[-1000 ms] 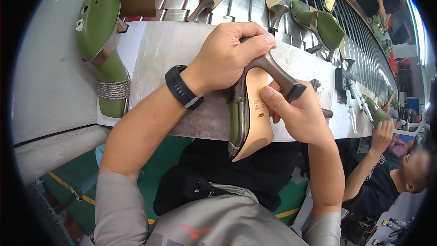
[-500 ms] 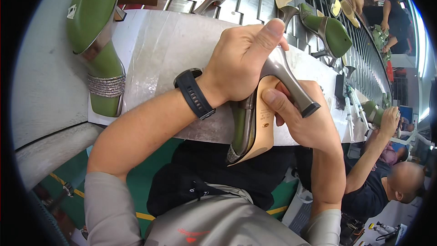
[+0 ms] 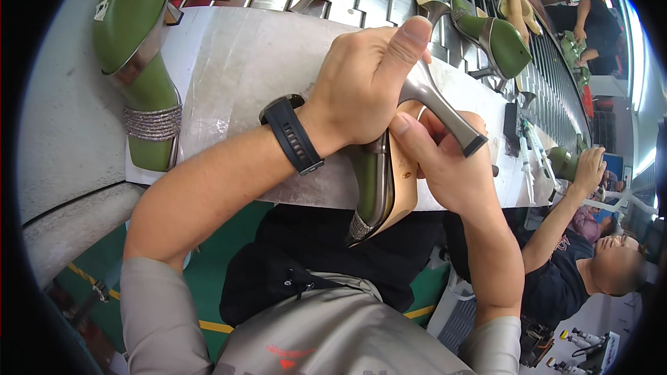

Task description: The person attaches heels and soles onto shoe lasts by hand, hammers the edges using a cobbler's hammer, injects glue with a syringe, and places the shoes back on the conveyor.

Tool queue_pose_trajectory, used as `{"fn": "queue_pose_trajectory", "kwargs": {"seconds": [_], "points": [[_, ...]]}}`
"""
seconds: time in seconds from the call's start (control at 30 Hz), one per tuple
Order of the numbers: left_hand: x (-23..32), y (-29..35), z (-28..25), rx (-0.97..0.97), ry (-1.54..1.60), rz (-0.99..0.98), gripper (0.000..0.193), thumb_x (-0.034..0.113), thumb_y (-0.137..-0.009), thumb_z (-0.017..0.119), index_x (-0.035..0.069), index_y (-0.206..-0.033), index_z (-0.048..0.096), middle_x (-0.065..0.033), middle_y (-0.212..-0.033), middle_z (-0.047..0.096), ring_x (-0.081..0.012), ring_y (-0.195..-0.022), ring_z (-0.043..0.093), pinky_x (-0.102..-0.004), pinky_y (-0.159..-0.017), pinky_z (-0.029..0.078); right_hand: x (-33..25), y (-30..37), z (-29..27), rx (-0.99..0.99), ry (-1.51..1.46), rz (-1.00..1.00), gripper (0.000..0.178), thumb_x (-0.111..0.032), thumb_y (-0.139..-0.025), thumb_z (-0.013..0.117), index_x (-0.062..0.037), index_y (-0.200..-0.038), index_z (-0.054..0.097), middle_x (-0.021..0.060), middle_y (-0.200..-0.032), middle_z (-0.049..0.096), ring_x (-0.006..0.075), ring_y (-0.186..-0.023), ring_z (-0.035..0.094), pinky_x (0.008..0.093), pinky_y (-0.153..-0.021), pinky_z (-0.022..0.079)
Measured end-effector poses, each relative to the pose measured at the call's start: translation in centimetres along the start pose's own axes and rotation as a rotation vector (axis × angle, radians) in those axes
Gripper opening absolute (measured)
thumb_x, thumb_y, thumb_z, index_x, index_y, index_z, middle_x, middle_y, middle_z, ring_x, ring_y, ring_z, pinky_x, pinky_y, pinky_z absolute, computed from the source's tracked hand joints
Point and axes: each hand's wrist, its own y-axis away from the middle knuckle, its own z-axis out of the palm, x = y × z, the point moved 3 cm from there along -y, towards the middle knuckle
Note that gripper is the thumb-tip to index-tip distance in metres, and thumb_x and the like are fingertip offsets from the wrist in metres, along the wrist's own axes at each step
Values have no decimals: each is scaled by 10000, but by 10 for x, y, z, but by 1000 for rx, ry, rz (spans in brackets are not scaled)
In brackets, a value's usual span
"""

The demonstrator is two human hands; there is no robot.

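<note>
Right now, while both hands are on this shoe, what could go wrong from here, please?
The toe of the shoe appears past the near edge of the table, so if the left hand loosened, the shoe might drop.

The right hand has its thumb on the tan sole near the heel; uneven pressure could mark or shift the sole, though I cannot tell how firmly it is fixed.

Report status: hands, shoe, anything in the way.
Left hand gripping shoe. Right hand touching tan sole, which faces right. Heel partly hides right hand.
</note>
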Motion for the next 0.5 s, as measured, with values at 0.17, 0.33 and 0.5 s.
{"fn": "queue_pose_trajectory", "kwargs": {"seconds": [0.17, 0.33, 0.5], "points": [[-8, 6, 0, 21, 55, 128, 730, 526, -1161, 272, -20, -1055, 745, -94, -970, 710, -163, -876, 619, -295, -835, 485, 5, -6, -10, -189, -142, 32, 421, -313, -955, 807, -3, -736, 625, 5, -614, 579, 73, -561, 489, 284, -505, 397], [-7, 8, 2, 72, 38, 207, 677, 471, -1171, 295, -22, -1055, 744, -96, -992, 705, -176, -887, 612, -301, -851, 478, 1, -3, -17, -348, -67, 30, 343, -248, -947, 814, 0, -806, 623, 31, -640, 636, 89, -550, 569, 281, -508, 452], [-4, 10, 0, 93, 10, 196, 601, 448, -1157, 378, 1, -1024, 757, -68, -810, 577, -175, -792, 547, -329, -757, 445, -1, -3, -12, -315, -35, 10, 357, -238, -933, 834, 3, -800, 606, 27, -614, 609, 83, -522, 524, 283, -489, 419]]}}
